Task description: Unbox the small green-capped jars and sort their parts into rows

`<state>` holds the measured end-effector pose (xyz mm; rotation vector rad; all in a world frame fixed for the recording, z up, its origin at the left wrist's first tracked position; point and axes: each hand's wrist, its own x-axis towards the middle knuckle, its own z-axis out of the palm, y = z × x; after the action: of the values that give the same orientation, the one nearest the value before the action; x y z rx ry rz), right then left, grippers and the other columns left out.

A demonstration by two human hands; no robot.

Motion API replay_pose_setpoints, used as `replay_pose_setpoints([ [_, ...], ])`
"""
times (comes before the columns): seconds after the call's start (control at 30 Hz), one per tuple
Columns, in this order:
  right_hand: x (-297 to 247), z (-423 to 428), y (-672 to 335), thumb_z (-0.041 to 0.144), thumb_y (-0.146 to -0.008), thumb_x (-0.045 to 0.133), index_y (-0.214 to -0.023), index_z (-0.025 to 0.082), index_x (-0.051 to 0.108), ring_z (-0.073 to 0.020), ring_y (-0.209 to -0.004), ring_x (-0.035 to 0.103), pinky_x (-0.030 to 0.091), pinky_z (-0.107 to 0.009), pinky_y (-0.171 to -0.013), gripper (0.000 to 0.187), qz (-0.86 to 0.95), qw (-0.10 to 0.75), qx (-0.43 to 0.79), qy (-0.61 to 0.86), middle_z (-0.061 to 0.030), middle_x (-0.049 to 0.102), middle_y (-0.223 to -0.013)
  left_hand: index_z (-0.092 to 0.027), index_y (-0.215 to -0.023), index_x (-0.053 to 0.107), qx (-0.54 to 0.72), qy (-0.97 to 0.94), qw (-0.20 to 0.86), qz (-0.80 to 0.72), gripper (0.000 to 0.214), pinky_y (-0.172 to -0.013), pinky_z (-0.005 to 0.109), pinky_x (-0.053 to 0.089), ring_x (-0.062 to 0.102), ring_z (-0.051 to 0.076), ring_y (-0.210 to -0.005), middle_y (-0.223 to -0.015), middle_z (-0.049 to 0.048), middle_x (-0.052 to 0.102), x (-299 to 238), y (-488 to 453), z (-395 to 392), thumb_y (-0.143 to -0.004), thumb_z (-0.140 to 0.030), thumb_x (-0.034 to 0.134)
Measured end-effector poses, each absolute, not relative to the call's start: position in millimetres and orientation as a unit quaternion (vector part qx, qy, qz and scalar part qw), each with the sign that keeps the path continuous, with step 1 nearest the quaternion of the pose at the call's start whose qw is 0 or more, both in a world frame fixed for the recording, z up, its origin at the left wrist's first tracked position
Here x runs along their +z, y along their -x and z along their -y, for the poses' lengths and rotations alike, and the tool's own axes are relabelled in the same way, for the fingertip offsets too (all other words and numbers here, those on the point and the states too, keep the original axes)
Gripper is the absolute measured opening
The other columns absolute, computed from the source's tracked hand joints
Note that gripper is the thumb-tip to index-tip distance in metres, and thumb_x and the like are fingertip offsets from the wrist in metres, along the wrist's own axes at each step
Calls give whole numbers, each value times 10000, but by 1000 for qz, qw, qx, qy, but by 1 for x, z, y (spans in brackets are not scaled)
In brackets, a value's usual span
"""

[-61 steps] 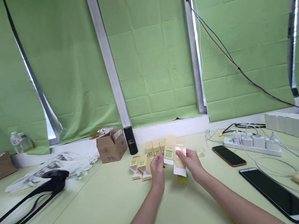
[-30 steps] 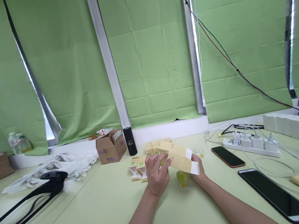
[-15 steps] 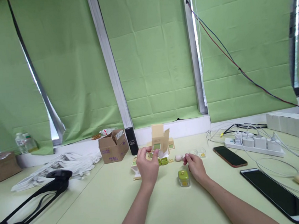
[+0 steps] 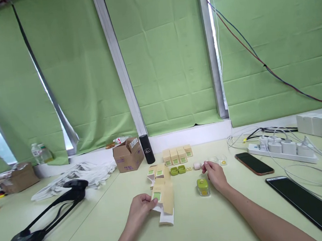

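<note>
My left hand pinches the left edge of a flattened cream carton with a green window and white flaps, low over the table. Just behind it lie more flattened cartons. My right hand rests on the table with its fingers curled together; whether anything small is in them is hidden. Close to its fingertips is a small pale pink cylinder. A green-lidded clear container stands left of the right wrist. Two open green trays sit between the hands, farther back.
Several small folded cartons stand in a row at the back. Left of them are a black cylinder and a brown box. On the right lie two phones, a tablet-like device and a power strip with cables.
My left hand has brought the carton down and nearer, from raised upright to nearly flat at the table. The row of folded cartons behind is uncovered. My right hand stays by the pink cylinder.
</note>
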<state>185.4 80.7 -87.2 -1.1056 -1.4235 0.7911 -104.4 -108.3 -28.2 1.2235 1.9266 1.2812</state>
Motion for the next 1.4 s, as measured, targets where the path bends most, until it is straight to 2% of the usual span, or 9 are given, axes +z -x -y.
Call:
replay_pose_setpoints([
  [0.13,-87,-80,-186,666,-887,429,-707,206,706,-217,-591,614,432,-307,-578,566,603,551,336,469,-67,730,-679,-193,-600,553,435,-459,247,-734,461,-557,264,273,454,145,-538,-515,-32,534,-38,110,111,-549,-588,784],
  [0.33,-86,-80,-187,667,-882,436,-703,205,706,-223,-596,617,429,-307,-569,564,605,550,341,465,-74,732,-683,-191,-640,560,391,-488,216,-750,508,-581,274,294,502,175,-601,-578,-5,585,-40,115,107,-593,-667,732],
  [0.63,-88,-81,-187,640,-881,441,-716,202,711,-211,-588,608,432,-304,-579,540,604,551,348,458,-62,730,-688,-159,-716,625,368,-514,176,-755,506,-637,296,360,613,236,-706,-706,75,708,-48,127,101,-691,-662,673],
  [0.83,-88,-81,-186,642,-889,431,-721,201,710,-204,-570,601,431,-302,-569,548,602,553,349,458,-59,732,-688,-153,-726,680,325,-526,163,-769,548,-656,304,389,667,277,-765,-760,106,748,-34,122,104,-748,-693,591],
  [0.97,-87,-82,-186,660,-891,422,-722,201,705,-202,-553,595,425,-302,-555,565,601,552,348,461,-62,735,-691,-170,-734,699,293,-532,114,-786,529,-649,311,377,669,288,-755,-776,110,754,-17,115,109,-821,-660,522],
  [1.2,-87,-82,-186,690,-889,419,-720,205,698,-200,-544,591,420,-299,-545,584,601,548,350,465,-64,738,-693,-210,-700,674,240,-539,47,-806,381,-653,321,372,681,318,-776,-813,129,756,-3,102,116,-848,-533,535],
  [1.4,-89,-83,-186,654,-899,408,-736,202,689,-180,-501,564,421,-298,-539,556,602,543,361,460,-53,739,-707,-215,-673,634,187,-551,10,-813,425,-661,333,366,680,324,-774,-807,156,748,-9,100,115,-902,-534,471],
])
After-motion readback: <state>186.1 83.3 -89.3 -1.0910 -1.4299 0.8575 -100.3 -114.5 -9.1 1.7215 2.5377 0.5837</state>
